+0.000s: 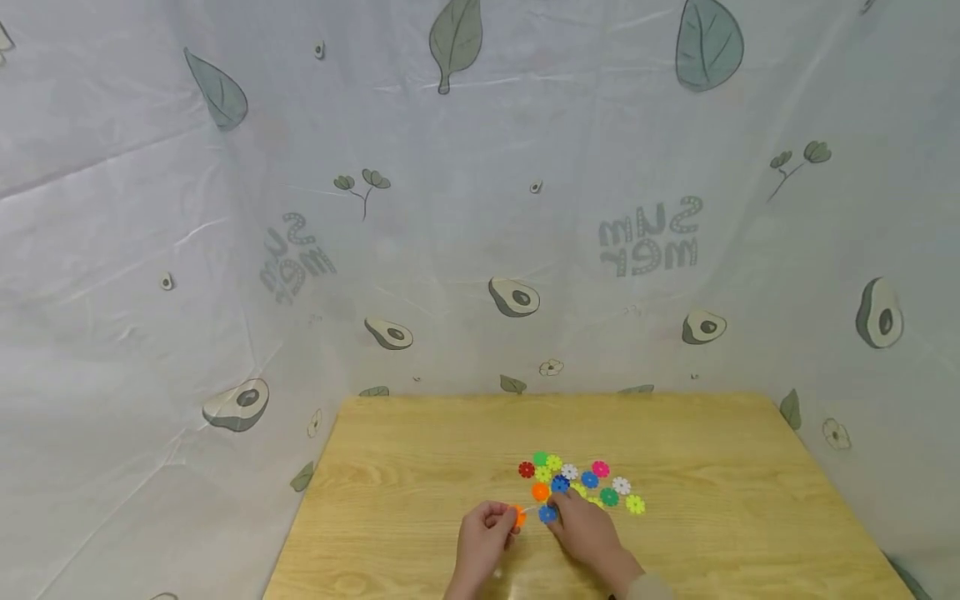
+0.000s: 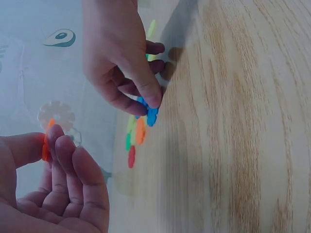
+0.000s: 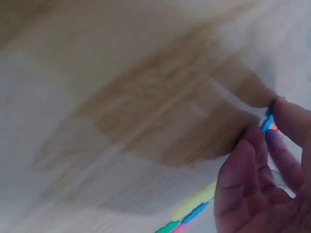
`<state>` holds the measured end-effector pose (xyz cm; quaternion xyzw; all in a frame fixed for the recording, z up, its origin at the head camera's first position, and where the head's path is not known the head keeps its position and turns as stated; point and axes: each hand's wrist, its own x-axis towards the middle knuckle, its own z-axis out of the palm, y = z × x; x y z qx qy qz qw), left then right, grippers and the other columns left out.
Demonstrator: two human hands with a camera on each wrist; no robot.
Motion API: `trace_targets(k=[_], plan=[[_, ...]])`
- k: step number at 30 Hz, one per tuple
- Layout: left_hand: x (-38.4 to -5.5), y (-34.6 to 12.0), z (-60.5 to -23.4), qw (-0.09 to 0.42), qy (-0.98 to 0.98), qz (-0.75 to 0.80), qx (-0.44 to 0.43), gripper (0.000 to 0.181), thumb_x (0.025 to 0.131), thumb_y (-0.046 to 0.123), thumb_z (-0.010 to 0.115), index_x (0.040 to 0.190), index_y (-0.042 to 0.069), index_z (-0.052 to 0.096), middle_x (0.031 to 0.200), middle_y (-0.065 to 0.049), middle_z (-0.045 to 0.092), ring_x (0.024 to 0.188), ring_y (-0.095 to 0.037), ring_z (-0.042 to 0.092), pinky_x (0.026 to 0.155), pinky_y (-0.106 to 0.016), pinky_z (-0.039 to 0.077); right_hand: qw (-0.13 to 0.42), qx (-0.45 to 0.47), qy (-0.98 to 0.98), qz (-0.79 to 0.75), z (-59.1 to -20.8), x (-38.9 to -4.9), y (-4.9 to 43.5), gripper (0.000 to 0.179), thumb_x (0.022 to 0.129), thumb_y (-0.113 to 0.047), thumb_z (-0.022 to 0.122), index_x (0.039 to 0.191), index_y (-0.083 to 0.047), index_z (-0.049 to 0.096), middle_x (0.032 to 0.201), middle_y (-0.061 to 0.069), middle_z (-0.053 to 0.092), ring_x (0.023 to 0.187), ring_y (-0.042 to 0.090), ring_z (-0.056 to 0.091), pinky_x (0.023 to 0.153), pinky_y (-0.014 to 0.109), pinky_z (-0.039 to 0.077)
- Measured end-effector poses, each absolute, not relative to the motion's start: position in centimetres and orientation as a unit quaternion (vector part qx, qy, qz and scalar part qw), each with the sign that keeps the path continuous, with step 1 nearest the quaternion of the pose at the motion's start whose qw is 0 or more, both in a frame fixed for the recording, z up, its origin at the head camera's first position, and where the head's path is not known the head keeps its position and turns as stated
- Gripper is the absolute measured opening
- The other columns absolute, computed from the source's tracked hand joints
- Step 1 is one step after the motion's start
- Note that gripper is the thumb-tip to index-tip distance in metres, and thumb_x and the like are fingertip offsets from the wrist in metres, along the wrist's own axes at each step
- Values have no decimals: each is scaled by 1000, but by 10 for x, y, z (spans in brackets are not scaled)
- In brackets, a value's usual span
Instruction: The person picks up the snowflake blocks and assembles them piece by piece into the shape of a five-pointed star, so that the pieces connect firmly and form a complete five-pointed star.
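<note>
My left hand (image 1: 482, 537) pinches an orange notched interlocking disc (image 2: 46, 148) between thumb and fingers, held above the table. A white interlocking disc (image 2: 62, 116) stands at its upper edge and seems joined to it. To the right, my right hand (image 1: 585, 527) pinches a blue interlocking disc (image 2: 152, 116) with thumb and fingertips, close to the tabletop. In the right wrist view the blue disc shows only as a thin edge between thumb and fingers. Just beyond the right hand lies the group of loose discs, partly covered by it.
Loose flower-shaped discs lie on the wooden table (image 1: 405, 475), among them a red disc (image 1: 527, 470), another orange disc (image 1: 540, 492), a pink disc (image 1: 601, 469) and a dark green disc (image 1: 609, 497). A patterned pale curtain (image 1: 450, 250) stands behind the table and along its sides.
</note>
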<state>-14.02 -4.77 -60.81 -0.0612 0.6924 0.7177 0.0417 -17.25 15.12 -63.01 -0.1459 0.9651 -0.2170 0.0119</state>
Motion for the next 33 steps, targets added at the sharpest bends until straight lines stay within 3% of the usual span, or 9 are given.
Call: trace_targets(k=[8,13,19,29,33], plan=[[-148,-45,-616,52,688,721,-71,14,96,9,72,98,-5,69,80,-13,73,65,-17,64,57,-22,53,81,-137,949,-271,-622,-171,153,21,89,-13,78,102,-10,61,89,-2,53,72,14,50,63,34,47],[-156,-45,-616,44,683,726,-65,16,96,6,71,103,-8,68,85,-19,74,69,-18,66,59,-24,55,58,-164,922,-346,-626,-170,154,16,90,-12,79,99,-12,66,79,-10,56,68,7,49,61,27,44],[-166,-42,-611,26,692,719,-59,18,97,7,71,108,-8,69,85,-17,74,74,-23,68,63,-28,57,-2,-174,905,-387,-611,-167,153,9,100,-20,73,102,-14,79,88,-14,68,74,0,56,67,25,51],[-164,-36,-604,19,689,722,-54,15,94,5,73,102,-8,69,84,-23,73,71,-26,70,61,-28,57,-57,-225,935,-267,-587,-157,144,20,109,-22,57,110,-13,74,99,-6,73,91,13,70,78,37,58],[-162,-33,-603,28,692,719,-55,13,95,6,73,100,-6,70,81,-17,74,74,-30,71,61,-26,57,-57,-231,938,-250,-588,-156,145,18,109,-21,56,109,-14,72,90,-10,67,83,8,65,72,33,56]])
